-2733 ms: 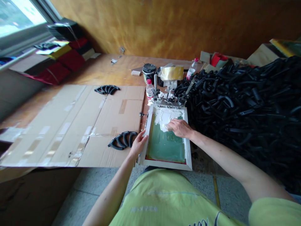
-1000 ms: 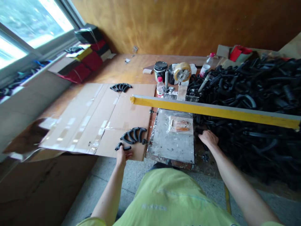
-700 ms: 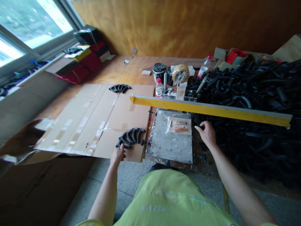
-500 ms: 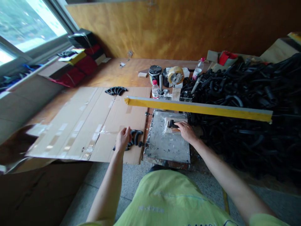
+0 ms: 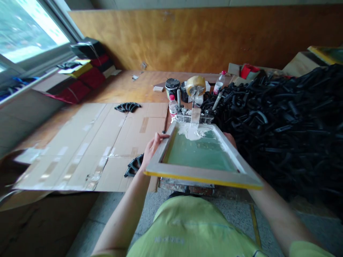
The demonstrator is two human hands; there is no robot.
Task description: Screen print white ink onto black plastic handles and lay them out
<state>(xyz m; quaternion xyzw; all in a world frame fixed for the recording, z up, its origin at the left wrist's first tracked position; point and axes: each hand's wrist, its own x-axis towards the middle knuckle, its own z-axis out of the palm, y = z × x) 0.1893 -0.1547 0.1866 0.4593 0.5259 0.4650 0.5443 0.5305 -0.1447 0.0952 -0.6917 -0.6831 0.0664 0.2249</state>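
Straight ahead at 12 o'clock in the head camera, the screen frame [image 5: 199, 154] sits between both arms. Its long axis runs roughly 6 to 12. The yellow-edged near rail is tipped up toward me and the far end is down by the clamp hardware. White ink [image 5: 192, 132] is smeared across the far end of the green mesh.

My left hand [image 5: 153, 148] is at the frame's 9 o'clock side, fingers curled under the left rail and thumb on top, so it's a proper closed grip. My right hand [image 5: 230, 137] is over at 3 o'clock, but only a sliver pokes out from behind the right rail. I honestly can't tell whether it's gripping or just resting there. Left is the one I can vouch for.

Under the raised near edge I can see a strip of the messy base plate [image 5: 184, 183].

Other stuff:
- a small fan of black handles [image 5: 133, 165] on the cardboard [image 5: 102, 142], just beside my left wrist at about 8 o'clock of the frame
- a second fan [image 5: 128, 107] further out at 10
- a huge heap of black parts [image 5: 281, 114] from 1 to 4
- a small bottle [image 5: 173, 107], a black tub [image 5: 172, 85] and a tape roll [image 5: 195, 85] just past the far rail
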